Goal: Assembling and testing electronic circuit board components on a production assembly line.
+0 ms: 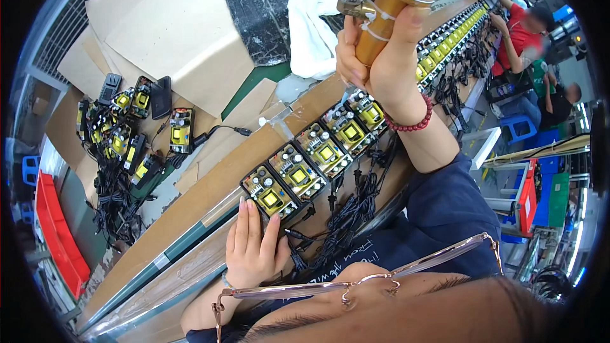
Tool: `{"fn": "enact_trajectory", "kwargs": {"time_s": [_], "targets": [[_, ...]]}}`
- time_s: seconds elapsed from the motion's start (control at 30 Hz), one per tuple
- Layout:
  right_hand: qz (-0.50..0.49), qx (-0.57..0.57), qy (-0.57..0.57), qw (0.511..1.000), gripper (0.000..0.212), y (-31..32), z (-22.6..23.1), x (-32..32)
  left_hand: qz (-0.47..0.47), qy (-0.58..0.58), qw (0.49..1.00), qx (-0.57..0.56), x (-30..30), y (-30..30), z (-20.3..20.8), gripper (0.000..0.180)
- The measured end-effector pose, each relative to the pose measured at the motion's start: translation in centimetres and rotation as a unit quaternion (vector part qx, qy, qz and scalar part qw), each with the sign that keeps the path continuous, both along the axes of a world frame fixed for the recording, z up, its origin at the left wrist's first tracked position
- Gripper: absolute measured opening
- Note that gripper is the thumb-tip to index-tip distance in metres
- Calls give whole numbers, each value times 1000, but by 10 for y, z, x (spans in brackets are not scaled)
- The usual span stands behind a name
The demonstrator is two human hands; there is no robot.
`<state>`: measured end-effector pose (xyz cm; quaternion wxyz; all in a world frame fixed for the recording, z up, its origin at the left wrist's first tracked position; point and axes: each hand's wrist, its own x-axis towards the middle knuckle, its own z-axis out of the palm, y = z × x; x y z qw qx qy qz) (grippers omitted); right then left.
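My right hand (387, 57) is wrapped round an orange cylindrical dispensing tool (381, 22) with a metal clamp and a pale tube on it. White strands cling to its side. Its lower end is partly hidden behind my fingers, above a row of open power adapters. My left hand (254, 241) lies with fingers stretched out, the fingertips touching the edge of the nearest power adapter (269, 194). Yellow transformers and capacitors show in the black cases. Beside it stand another adapter (297, 173) and several more in line, their black cables (356, 219) hanging toward me.
A heap of loose adapter boards (121, 127) with tangled cables lies at the left, near cardboard sheets (171, 19). A white cloth (311, 32) sits behind the row. The row runs on to the far right, where a person in red (524, 35) works. A red bin (60, 235) stands far left.
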<state>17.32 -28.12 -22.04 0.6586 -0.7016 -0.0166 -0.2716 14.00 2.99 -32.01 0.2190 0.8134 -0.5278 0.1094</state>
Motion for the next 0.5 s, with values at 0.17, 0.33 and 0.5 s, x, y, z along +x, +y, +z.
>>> {"fn": "enact_trajectory", "kwargs": {"time_s": [0.17,0.33,0.5], "targets": [[-19,-22,32,999,92,6,7,-4,0,-12,1000,-5,-2,1,0,54],[51,-4,20,999,96,3,23,-16,3,-25,1000,-8,-4,-2,1,54],[82,7,-6,997,95,22,27,-47,11,-41,999,-7,-4,1,-6,57]]}}
